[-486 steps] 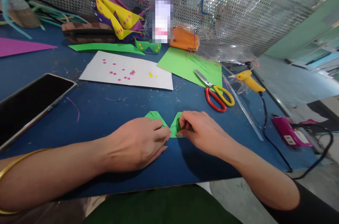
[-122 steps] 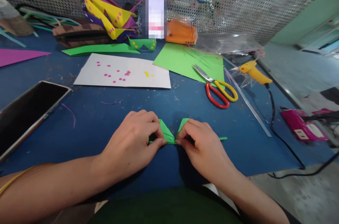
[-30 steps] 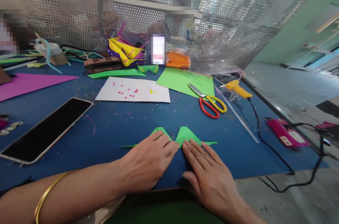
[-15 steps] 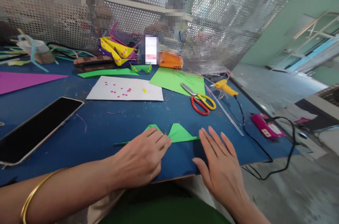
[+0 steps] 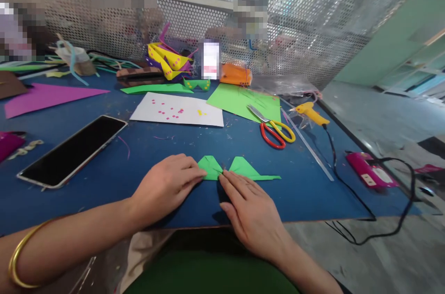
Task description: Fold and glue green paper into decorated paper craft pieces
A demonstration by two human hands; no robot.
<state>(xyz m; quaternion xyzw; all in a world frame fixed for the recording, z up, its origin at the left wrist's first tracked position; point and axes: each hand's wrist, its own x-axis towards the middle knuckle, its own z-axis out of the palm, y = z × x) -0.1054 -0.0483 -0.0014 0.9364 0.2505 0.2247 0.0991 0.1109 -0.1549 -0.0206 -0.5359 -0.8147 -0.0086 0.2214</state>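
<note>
Folded green paper piece (image 5: 239, 169) lies flat on the blue table (image 5: 139, 169) near the front edge, directly ahead of the person. Its long axis runs left to right: two raised triangular flaps meet at a pinched centre, and a thin point extends to the right.

From the left: a purple paper triangle (image 5: 48, 97) lies far back, and a phone (image 5: 73, 151) lies screen-up, well apart from the hands. The left hand (image 5: 167, 187) rests palm-down with fingers loosely curled; its fingertips press the left flap against the table. It grips nothing.

At the centre, both sets of fingertips converge on the narrow waist of the piece. The right hand (image 5: 252, 213) lies flat and spread, fingers extended forward, its tips touching the centre from the near side. It encloses nothing. The right flap and the point lie beyond it, uncovered. Both hands are about equally near the waist.

Behind, a white sheet (image 5: 208, 115) carries small pink and yellow squares. To the right rear lie a green sheet (image 5: 236, 99), scissors (image 5: 274, 129) and a yellow glue gun (image 5: 311, 113).
</note>
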